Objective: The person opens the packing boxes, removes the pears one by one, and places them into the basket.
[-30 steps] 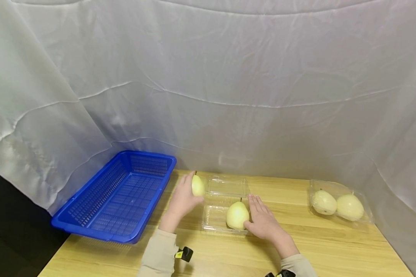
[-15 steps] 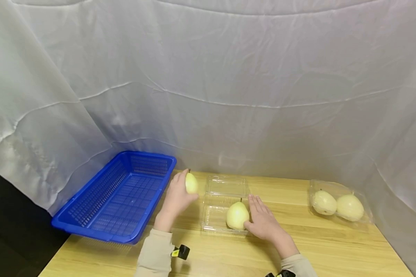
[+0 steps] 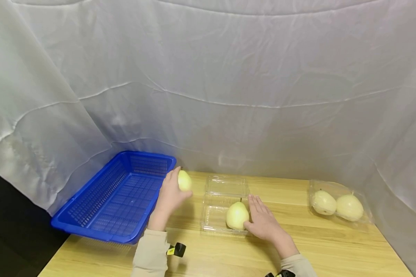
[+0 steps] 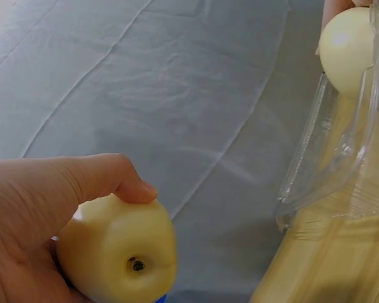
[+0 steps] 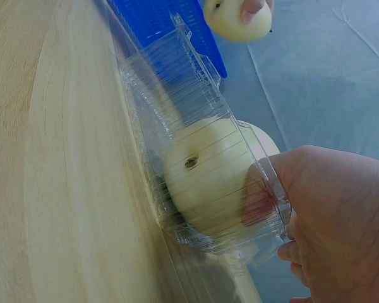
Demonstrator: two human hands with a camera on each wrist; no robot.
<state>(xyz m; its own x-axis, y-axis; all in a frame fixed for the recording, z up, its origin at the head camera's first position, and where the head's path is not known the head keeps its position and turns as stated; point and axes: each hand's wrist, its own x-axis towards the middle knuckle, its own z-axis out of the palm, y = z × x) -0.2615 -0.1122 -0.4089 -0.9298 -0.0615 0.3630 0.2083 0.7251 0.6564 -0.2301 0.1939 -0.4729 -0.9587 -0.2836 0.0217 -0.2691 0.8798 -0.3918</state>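
In the head view my left hand (image 3: 169, 194) grips a pale yellow pear (image 3: 185, 181) beside the basket's right rim. The left wrist view shows the thumb over this pear (image 4: 123, 249), its dark blossom end facing the camera. A clear plastic clamshell container (image 3: 212, 221) lies open on the table, lid (image 3: 227, 185) folded back. One pear (image 3: 236, 216) stands in its right half, stem up. My right hand (image 3: 265, 223) holds the container's right wall, thumb inside against the pear and fingers along the outside.
A blue plastic basket (image 3: 147, 221) with slotted walls stands at the left. At the far right, another clear container (image 3: 362, 196) with two pears (image 3: 349, 207) rests on the wooden table (image 3: 326, 250). A grey curtain (image 3: 263, 127) hangs behind and at the sides.
My left hand has carried its pear leftward, away from the open container and toward the basket. The right hand and the container with its pear have stayed in place.
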